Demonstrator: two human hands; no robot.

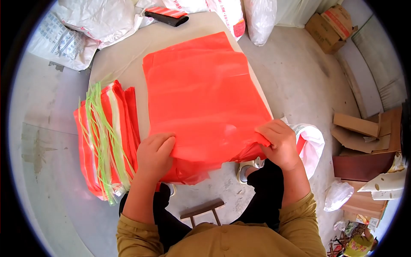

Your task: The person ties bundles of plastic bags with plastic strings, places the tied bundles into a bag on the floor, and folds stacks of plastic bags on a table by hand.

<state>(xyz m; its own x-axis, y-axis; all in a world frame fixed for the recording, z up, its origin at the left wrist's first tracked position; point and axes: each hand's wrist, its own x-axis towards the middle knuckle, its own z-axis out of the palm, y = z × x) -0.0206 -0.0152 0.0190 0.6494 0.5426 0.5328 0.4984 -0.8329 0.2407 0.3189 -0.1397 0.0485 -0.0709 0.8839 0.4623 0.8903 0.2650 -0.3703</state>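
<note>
A stack of red plastic sheets or bags lies on the beige table, its near edge hanging over the table's front. My left hand is closed on the near left corner of the red plastic. At the near right corner, my right hand pinches a fold of the same plastic. The edge between my hands is crumpled and droops. Left of the stack lies a pile of red and white striped bags, with light green strips draped over it.
A black and red striped roll lies at the table's far end. White sacks stand behind it. An open white sack is beside my right hand. Cardboard boxes stand far right, more nearer. A person is at lower right.
</note>
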